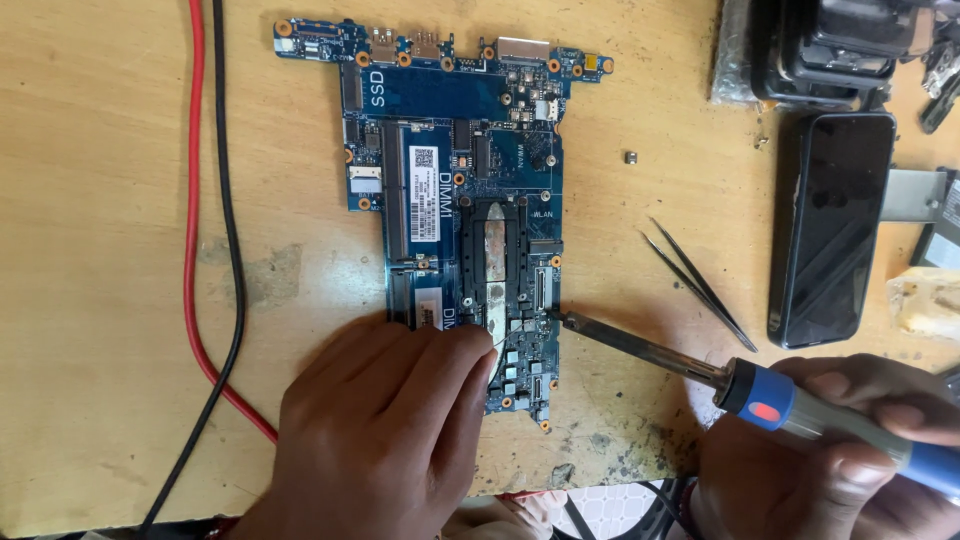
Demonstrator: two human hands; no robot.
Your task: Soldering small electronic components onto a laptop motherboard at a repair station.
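Your left hand [385,435] pressed flat on the laptop motherboard [470,220]; your right hand [850,450], at four o'clock, clamped the soldering iron [700,375], tip at the board's edge, likely mid-soldering, needing steadiness.

We see a small white rectangular label [424,158] stuck on the upper middle of the blue circuit board [455,95], which lies flat at the middle of the wooden table [100,250], and a second pale, longer label [424,208] sits just below it on the same board. A dark phone [832,228] lies face up near the table's right edge, its long rectangular screen black and unlit. At the far right corner a clear crinkled plastic bag [735,55] rests beside black gear.
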